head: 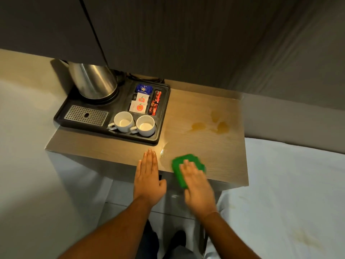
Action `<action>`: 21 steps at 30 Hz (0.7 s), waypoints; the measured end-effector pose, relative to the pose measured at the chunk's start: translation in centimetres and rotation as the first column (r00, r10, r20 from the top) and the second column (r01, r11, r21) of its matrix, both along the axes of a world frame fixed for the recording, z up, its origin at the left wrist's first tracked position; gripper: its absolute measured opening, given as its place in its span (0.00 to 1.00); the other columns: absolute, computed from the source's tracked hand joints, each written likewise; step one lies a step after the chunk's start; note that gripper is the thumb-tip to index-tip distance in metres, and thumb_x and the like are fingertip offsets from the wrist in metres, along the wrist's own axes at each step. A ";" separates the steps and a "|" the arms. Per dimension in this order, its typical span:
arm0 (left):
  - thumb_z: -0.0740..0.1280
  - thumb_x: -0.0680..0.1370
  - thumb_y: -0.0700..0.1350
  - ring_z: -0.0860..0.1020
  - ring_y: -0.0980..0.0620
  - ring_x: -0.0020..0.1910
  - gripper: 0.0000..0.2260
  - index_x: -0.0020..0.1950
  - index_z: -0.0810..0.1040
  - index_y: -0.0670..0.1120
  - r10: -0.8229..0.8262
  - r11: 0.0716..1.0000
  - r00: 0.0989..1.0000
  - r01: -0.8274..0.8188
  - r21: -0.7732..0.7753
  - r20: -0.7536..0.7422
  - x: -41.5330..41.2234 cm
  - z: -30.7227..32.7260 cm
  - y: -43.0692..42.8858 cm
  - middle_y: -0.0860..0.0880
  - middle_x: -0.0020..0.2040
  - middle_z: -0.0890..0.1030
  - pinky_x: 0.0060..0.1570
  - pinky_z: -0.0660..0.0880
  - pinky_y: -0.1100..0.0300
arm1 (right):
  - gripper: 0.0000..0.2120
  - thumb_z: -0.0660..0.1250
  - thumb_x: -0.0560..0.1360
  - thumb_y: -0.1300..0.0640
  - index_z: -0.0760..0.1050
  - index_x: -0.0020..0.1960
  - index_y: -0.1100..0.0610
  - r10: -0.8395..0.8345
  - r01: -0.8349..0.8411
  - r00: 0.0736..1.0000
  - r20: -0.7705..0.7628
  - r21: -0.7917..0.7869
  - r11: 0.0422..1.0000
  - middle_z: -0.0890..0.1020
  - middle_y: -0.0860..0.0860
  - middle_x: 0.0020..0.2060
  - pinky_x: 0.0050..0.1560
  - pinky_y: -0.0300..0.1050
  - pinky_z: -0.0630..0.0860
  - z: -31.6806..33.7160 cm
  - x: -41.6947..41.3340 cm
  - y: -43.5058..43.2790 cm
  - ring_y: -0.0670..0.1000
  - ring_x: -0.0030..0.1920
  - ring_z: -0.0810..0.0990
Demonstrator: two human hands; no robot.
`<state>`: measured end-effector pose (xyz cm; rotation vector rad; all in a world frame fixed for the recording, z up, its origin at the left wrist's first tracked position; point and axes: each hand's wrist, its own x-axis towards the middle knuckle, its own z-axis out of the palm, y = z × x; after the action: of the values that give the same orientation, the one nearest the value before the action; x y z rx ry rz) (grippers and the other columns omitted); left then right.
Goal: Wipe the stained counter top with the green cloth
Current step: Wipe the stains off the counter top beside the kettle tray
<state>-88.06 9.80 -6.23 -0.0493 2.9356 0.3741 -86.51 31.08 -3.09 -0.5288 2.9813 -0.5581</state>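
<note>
The wooden counter top (196, 144) carries yellow-brown stains (211, 125) toward its far right, and a wet shine (162, 152) near its front edge. The green cloth (183, 161) lies flat at the front edge. My right hand (197, 186) presses flat on the cloth, fingers spread, and is blurred by motion. My left hand (148, 174) rests palm down on the counter edge just left of the cloth, fingers together, holding nothing.
A black tray (162, 116) fills the counter's left half, holding a steel kettle (93, 81), two white cups (134, 124), sachets (141, 101) and a drip grille (85, 114). A white bed (289, 193) borders the right. A dark cabinet hangs overhead.
</note>
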 end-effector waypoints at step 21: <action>0.55 0.78 0.54 0.39 0.46 0.89 0.44 0.88 0.36 0.42 -0.127 0.981 0.990 0.135 0.135 -0.067 -1.6 0.9 2.3 0.42 0.90 0.39 0.88 0.48 0.42 | 0.34 0.60 0.84 0.58 0.52 0.86 0.56 -0.690 0.678 0.723 0.043 0.151 0.720 0.55 0.56 0.86 0.84 0.61 0.54 3.6 -6.0 10.4 0.59 0.86 0.51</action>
<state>-89.64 12.15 -5.30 0.1766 2.9397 0.5678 -92.48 41.44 0.47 0.6484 3.0082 -0.3943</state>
